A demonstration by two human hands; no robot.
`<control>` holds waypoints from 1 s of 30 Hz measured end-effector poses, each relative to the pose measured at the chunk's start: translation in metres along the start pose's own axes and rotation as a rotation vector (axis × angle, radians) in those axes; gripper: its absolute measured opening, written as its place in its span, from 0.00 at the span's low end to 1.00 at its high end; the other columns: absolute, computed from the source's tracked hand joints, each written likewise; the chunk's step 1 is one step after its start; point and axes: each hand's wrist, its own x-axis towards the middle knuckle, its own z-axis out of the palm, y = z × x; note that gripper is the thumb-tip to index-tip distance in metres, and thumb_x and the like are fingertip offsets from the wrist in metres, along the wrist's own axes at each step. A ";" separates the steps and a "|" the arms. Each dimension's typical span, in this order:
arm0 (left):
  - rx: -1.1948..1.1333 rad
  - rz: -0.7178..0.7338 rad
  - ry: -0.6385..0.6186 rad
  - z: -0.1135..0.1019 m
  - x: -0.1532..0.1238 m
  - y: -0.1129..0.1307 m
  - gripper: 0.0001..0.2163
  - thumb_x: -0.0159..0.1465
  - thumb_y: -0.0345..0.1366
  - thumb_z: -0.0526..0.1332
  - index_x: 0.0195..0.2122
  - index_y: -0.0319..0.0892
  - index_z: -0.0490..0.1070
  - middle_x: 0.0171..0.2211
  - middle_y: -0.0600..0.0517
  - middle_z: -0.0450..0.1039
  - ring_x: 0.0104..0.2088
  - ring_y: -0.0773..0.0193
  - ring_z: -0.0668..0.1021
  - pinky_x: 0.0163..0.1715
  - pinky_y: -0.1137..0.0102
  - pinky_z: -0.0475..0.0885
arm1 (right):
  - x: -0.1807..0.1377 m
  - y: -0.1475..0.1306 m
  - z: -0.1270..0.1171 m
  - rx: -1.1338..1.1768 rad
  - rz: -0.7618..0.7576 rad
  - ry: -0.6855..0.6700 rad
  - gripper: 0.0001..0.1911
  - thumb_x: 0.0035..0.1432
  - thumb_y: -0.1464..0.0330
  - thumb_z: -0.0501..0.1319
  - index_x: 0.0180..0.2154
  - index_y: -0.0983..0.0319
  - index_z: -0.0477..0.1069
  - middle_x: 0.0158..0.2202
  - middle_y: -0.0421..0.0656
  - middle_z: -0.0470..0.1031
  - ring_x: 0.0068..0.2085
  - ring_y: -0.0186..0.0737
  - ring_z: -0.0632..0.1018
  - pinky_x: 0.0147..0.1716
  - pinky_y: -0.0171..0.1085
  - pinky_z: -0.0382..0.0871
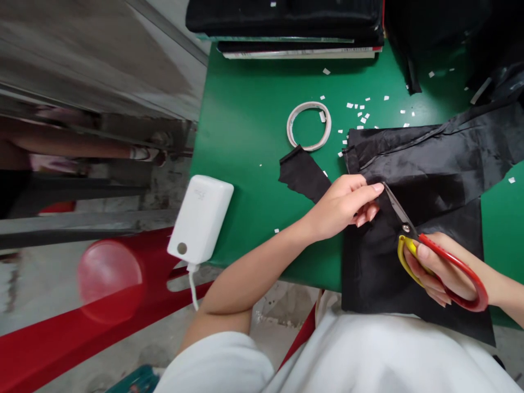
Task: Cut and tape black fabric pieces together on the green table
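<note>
My left hand [346, 206] pinches the edge of a black fabric piece [426, 185] that lies on the green table [245, 120]. My right hand [438, 267] grips scissors [413, 240] with red and yellow handles. The blades point up and left and meet the fabric right beside my left fingertips. A narrow black fabric strip [303, 174] sticks out to the left of my left hand.
A white tape roll [309, 125] and scattered white paper bits [360, 112] lie behind the fabric. A white power adapter [200, 218] with a cable sits at the table's left edge. Stacked black material and books [286, 27] fill the far edge. Red beams run below left.
</note>
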 end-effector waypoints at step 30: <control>-0.090 0.071 -0.036 0.001 -0.004 0.002 0.24 0.56 0.50 0.70 0.18 0.40 0.60 0.11 0.59 0.65 0.10 0.77 0.64 0.09 0.81 0.53 | -0.004 -0.013 0.004 -0.142 -0.016 0.026 0.30 0.62 0.39 0.48 0.28 0.59 0.58 0.15 0.34 0.60 0.15 0.28 0.60 0.16 0.30 0.61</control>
